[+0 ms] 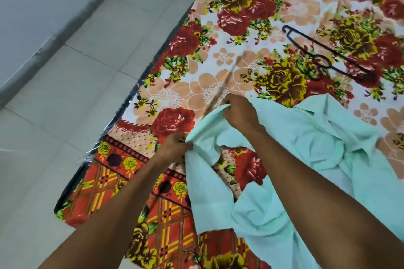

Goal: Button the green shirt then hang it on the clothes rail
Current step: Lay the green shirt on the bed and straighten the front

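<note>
The crumpled pale green cotton shirt lies at 5 o'clock on the floral bedsheet. Left hand and right hand each pinch its hem edge, fingers curled tight. Best pull the 2 corners apart to flatten the front before buttoning; the black plastic hanger waits at 2 o'clock.

Home bedroom: floral bedsheet, tiled floor

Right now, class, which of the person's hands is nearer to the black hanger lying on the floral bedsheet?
Right. The right hand grips the green shirt edge just below-left of the black hanger; the left hand grips the shirt lower and farther left.
</note>
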